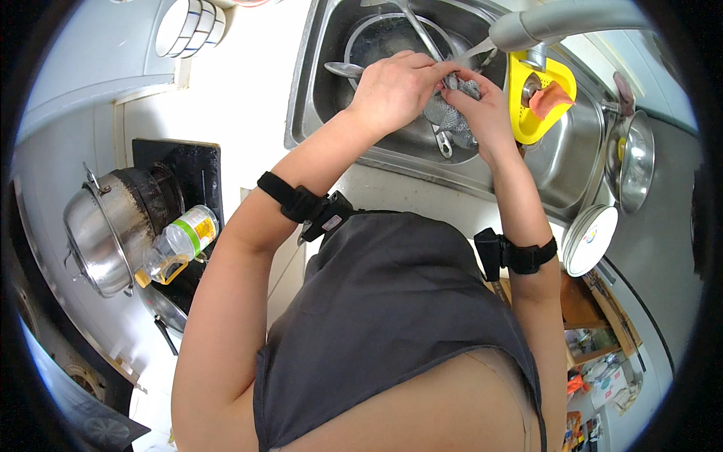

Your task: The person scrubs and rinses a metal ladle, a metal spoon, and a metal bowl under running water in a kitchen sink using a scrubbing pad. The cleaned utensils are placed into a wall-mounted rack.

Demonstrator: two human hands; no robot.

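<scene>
Both my hands meet over the left basin of a steel double sink (390, 161), just beneath the running faucet (528, 28). My right hand (483, 107) is closed on a grey mesh scrubbing cloth (452, 116). My left hand (395, 87) pinches at a metal utensil's handle (421, 31) near the cloth; its fingertips touch those of my right hand, and what exactly they grip is partly hidden. A metal spoon (343, 69) shows left of my left hand. Below the cloth lies another utensil's slotted handle end (443, 144). A round pan or bowl (384, 37) sits in the basin.
A yellow strainer basket (525, 127) holding an orange-pink cloth (551, 100) straddles the sink divider. Metal bowls (635, 161) and stacked white plates (590, 240) are at the right. At left are a steel pot (107, 226), an oil bottle (183, 237) and stacked bowls (189, 28).
</scene>
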